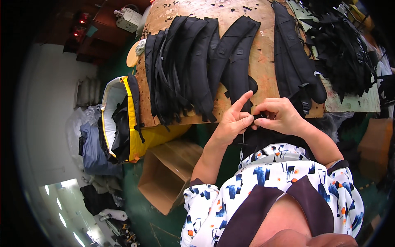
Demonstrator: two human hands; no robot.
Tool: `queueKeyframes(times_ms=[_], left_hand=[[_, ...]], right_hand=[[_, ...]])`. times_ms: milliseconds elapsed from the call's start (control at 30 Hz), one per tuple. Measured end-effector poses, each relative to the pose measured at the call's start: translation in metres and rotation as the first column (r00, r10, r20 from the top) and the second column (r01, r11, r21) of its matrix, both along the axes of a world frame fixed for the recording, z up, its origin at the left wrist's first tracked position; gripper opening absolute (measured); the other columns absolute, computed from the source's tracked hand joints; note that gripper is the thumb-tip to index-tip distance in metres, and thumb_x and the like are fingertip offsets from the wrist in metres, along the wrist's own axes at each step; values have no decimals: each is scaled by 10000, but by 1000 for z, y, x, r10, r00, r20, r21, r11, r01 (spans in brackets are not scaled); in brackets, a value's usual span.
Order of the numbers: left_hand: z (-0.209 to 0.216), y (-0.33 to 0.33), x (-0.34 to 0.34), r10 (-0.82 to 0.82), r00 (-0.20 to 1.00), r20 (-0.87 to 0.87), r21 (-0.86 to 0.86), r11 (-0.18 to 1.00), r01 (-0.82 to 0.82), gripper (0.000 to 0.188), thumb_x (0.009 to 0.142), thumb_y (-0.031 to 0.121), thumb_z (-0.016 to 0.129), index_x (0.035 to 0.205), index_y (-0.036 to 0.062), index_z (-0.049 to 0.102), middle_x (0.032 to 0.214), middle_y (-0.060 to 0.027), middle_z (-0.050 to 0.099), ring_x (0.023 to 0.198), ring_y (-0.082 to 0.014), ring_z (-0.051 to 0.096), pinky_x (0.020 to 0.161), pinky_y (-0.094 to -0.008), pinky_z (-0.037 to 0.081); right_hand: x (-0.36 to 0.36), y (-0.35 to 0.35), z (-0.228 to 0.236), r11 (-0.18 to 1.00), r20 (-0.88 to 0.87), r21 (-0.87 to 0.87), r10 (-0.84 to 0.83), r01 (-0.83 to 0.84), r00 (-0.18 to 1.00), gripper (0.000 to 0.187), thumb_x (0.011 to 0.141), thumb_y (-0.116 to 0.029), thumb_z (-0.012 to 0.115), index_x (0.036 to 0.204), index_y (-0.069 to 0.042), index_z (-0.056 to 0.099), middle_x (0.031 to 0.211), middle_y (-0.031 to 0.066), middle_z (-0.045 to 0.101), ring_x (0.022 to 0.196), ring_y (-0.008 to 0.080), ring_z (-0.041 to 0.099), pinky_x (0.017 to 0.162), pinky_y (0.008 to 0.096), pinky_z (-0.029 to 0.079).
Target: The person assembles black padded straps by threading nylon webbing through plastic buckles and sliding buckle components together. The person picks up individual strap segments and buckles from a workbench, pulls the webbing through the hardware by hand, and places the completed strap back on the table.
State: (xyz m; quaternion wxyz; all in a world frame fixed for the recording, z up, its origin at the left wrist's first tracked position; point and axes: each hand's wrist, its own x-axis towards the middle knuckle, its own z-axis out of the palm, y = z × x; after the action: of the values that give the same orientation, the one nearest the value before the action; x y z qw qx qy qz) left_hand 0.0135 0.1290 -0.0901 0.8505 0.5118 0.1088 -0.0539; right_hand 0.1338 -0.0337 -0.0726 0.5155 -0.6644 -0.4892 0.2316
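Both hands meet just off the front edge of the wooden table, in front of a row of black padded shoulder straps (pixel 197 61). My left hand (pixel 235 122) points its index finger up and away, with the thumb pressed against the curled fingers. Close beside it, my right hand (pixel 282 117) pinches with thumb and index finger. A small dark piece shows between the two hands' fingertips; its kind is hidden by the fingers and the dark background. More black straps with a buckle (pixel 294 57) lie beyond my right hand.
Fabric scraps dot the wooden table (pixel 265 53). A heap of black strips (pixel 341 53) covers the right side. At left stand a yellow-and-black bag (pixel 133 119) with a pale lining and an open cardboard box (pixel 164 173). Another box (pixel 375 144) is at far right.
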Motion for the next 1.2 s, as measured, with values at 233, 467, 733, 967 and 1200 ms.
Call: queueKeyframes(times_ms=[233, 467, 733, 967, 1200], left_hand=[[-13, 30, -25, 39, 997, -73, 165, 986, -26, 548, 858, 124, 588, 1356, 40, 374, 765, -53, 618, 590, -41, 479, 524, -156, 331], [-14, -19, -22, -78, 922, 379, 856, 409, -318, 754, 671, 391, 765, 1236, -23, 488, 1225, -190, 531, 1159, -356, 484, 995, -416, 359], [-42, -52, -53, 81, 860, 503, 841, 181, -509, 444, 748, 85, 697, 1141, -52, 542, 1107, -211, 577, 932, -329, 604, 801, -367, 497], [-62, -18, -91, 527, 838, 140, 432, 729, -531, 229, 949, 155, 457, 1090, -12, 526, 981, -99, 631, 888, -141, 596, 807, -270, 458], [-111, -12, -94, 453, 886, -100, 161, 886, -435, 236, 965, 199, 443, 1106, 21, 511, 779, -48, 571, 647, -92, 526, 617, -214, 459]], right_hand=[[14, -19, -2, 988, -256, -104, -136, 113, 957, 108, 780, -70, 666, 782, 35, 642, 619, 17, 579, 531, 45, 508, 474, 200, 396], [-22, 5, -18, 959, -94, -150, -257, 241, 962, 254, 735, -184, 735, 782, 32, 611, 617, 77, 597, 530, 120, 549, 485, 268, 430], [-54, 14, -44, 981, -429, -113, -194, 161, 882, 187, 847, -125, 636, 909, 12, 526, 682, 50, 604, 564, 66, 528, 500, 200, 429], [-26, 21, -66, 890, -303, -434, -286, 136, 909, 184, 887, -150, 557, 898, 28, 599, 642, 92, 617, 570, 125, 615, 529, 268, 486], [-42, 25, -116, 795, -333, -606, -280, 22, 900, 290, 872, -240, 570, 961, 27, 640, 631, 92, 615, 495, 148, 589, 493, 281, 468]])
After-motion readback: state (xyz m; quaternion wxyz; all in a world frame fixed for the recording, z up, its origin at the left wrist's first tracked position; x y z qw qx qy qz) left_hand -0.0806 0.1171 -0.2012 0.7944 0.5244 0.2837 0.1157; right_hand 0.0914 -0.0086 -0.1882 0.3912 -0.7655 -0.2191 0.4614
